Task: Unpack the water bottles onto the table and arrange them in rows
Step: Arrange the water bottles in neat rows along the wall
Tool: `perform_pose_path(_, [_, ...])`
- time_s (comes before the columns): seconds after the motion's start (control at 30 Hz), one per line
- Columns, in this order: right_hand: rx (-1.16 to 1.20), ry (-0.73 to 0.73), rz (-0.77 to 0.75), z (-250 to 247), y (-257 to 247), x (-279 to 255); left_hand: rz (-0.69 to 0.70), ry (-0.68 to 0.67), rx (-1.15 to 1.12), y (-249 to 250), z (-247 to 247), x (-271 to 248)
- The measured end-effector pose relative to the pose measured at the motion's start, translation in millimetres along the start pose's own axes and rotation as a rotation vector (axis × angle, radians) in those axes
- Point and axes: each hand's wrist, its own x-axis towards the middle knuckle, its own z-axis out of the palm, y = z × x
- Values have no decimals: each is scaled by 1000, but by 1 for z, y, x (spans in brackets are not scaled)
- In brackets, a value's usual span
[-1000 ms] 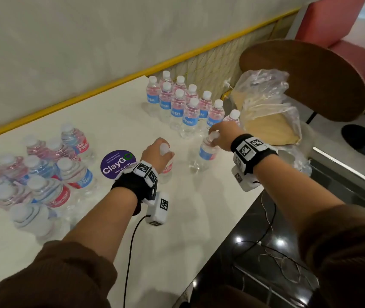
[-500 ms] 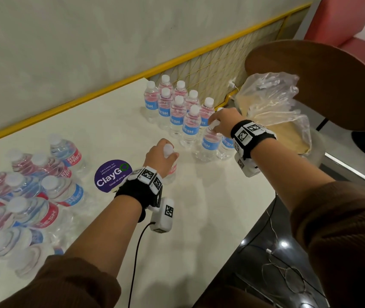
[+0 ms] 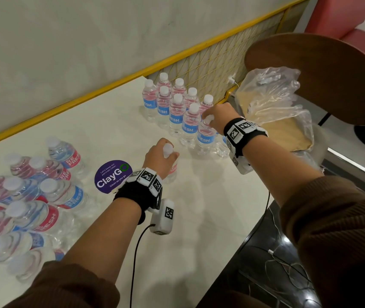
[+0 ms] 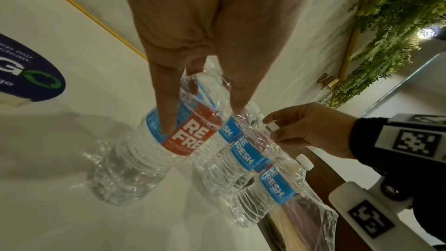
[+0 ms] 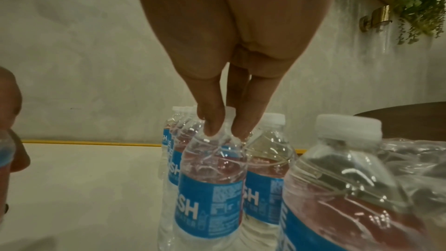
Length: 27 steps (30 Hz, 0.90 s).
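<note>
Several small clear water bottles (image 3: 177,107) with blue labels stand in two rows at the far edge of the white table (image 3: 210,207). My right hand (image 3: 216,117) grips the neck of one bottle (image 3: 205,134) at the near end of the rows; in the right wrist view its fingers (image 5: 212,119) wrap the same bottle (image 5: 212,178) just under the cap. My left hand (image 3: 160,156) holds another upright bottle (image 3: 172,168) by its top, nearer to me. The left wrist view shows that bottle (image 4: 154,152) standing on the table.
A loose pile of bottles (image 3: 28,196) lies at the left of the table beside a round purple sticker (image 3: 113,176). A crumpled clear plastic bag (image 3: 272,101) sits on a stool at the right. A dark round table (image 3: 323,74) stands beyond. The table's near edge drops to a dark floor (image 3: 277,274).
My right hand has carried its bottle away from me to the near end of the standing rows and set it down there. The left hand has stayed put on its bottle.
</note>
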Motion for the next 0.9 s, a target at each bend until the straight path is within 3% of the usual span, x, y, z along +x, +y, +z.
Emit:
perform_pose_path(0.5, [-65, -65, 34, -3, -10, 4, 17, 9, -23, -2, -1, 0])
perform_pose_path(0.63, [-44, 86, 66, -7, -32, -27, 33, -6, 1, -3, -2, 1])
perform_pose_path(0.67, [13, 72, 11, -4, -40, -38, 31, -9, 18, -2, -3, 1])
perform_pose_path(0.8, [229, -286, -191, 24, -69, -82, -40, -84, 20, 5, -3, -2])
perform_pose_path(0.9, [268, -262, -170, 35, -71, -93, -162, -186, -289, 9, 1, -7])
